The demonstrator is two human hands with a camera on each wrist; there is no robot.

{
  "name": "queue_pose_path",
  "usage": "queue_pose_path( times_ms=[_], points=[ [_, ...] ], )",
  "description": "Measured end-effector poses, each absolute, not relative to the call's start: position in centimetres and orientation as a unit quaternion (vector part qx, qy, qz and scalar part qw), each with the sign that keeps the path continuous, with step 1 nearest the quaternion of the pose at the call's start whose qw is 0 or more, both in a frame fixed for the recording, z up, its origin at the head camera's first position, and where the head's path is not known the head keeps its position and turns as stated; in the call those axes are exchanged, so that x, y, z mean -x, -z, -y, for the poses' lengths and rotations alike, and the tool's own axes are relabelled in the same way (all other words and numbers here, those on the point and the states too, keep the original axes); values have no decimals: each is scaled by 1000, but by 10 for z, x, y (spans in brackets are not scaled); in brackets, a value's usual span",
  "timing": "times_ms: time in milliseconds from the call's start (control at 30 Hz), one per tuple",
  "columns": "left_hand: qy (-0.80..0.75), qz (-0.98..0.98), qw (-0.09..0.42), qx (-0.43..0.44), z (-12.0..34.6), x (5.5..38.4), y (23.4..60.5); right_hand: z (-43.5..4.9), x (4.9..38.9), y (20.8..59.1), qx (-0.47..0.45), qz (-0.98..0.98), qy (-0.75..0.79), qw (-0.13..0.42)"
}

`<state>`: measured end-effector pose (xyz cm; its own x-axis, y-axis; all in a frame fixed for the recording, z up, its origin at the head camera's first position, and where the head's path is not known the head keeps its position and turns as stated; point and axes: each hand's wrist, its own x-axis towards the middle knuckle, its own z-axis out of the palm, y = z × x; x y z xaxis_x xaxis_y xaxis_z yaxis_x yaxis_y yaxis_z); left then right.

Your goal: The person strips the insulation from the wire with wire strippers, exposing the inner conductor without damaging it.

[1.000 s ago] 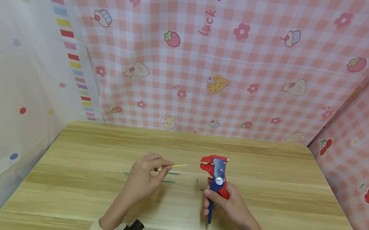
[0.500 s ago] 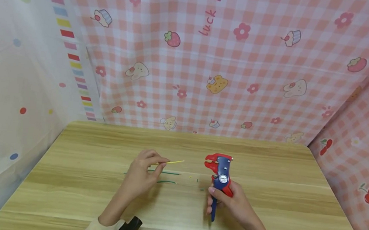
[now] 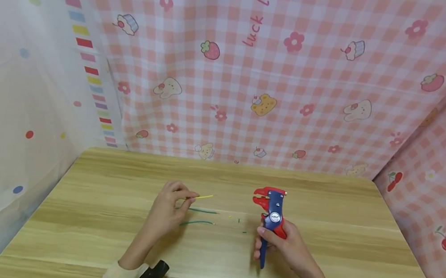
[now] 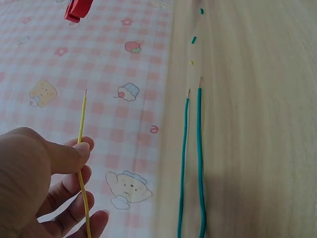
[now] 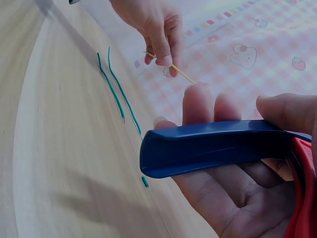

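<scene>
My left hand point(image 3: 169, 207) pinches a yellow wire point(image 4: 82, 121) between thumb and forefinger, above the table. Bare metal shows at the wire's upper tip in the left wrist view. My right hand point(image 3: 283, 243) grips a wire stripper point(image 3: 274, 211) by its blue and red handles, its red jaws parted and facing left with nothing between them. Two green wires point(image 4: 200, 148) lie on the table below the left hand, each with a bare end. In the head view the left hand hides their far ends.
Small cut bits of insulation lie between the hands: a yellow bit point(image 3: 230, 216), a green bit point(image 3: 239, 220) and another green bit point(image 3: 244, 232). Behind the wooden table point(image 3: 323, 184) hangs a pink checked cloth point(image 3: 229, 77). More cloth hangs at both sides.
My left hand has drawn a little to the left with the yellow wire. The right hand has shifted right with the stripper, so the two are farther apart.
</scene>
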<state>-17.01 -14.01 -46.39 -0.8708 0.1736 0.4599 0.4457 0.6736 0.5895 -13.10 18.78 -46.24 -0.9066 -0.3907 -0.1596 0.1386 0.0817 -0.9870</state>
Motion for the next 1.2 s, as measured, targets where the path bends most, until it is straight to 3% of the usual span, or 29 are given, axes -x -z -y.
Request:
queue_pose_path(
  times_ms=[1200],
  points=[
    [346,918,148,126,152,183,478,-226,150,495,75,-708,673,200]
  ],
)
